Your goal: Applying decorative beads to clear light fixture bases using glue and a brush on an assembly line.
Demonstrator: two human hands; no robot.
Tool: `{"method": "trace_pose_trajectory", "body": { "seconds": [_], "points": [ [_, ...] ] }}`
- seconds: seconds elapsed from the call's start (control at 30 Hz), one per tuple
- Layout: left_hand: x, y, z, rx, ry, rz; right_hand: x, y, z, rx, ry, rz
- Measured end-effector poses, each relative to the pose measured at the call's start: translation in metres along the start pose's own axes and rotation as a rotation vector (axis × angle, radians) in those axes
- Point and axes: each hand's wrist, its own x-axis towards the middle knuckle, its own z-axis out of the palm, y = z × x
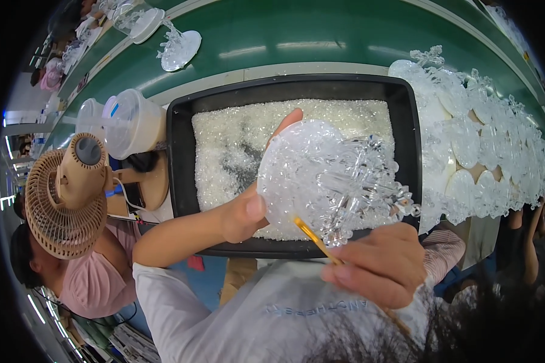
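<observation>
My left hand (246, 212) grips a round white disc-shaped base (289, 158) by its edge, with the thumb in front and a fingertip showing over the far rim. Clear, glassy branching ornaments (360, 181) rise from this base toward the right. In my right hand (381, 264) is a slim paintbrush (313, 237) with a golden ferrule, its tip at the lower part of the disc. Whether the bristles touch the surface, I cannot tell. Beneath both hands lies a black rectangular tray (182, 181) filled with shiny clear granules (221, 130).
Several similar clear ornaments on white discs (466, 142) crowd the right side. A beige fan (66, 193) and translucent plastic tubs (133, 124) stand left of the tray. Another ornament (180, 51) rests on the green table (321, 36). A person in pink (100, 272) sits at the left.
</observation>
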Motion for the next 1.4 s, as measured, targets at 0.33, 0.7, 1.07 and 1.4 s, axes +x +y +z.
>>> {"method": "trace_pose_trajectory", "body": {
  "seconds": [0.33, 0.7, 1.07, 1.4],
  "points": [
    [0.005, 0.015, 0.012, 0.016, 0.188, -0.139, -0.005, 0.002, 0.003, -0.002, -0.029, 0.011],
    [0.006, 0.018, 0.008, -0.028, 0.141, -0.102, -0.007, 0.002, 0.000, -0.025, 0.067, 0.066],
    [0.002, 0.021, 0.013, 0.016, 0.157, -0.106, -0.004, 0.009, -0.010, 0.046, 0.040, 0.056],
    [0.001, 0.025, 0.018, 0.040, 0.180, -0.139, -0.001, 0.011, -0.005, 0.066, 0.156, 0.152]
  ]
}}
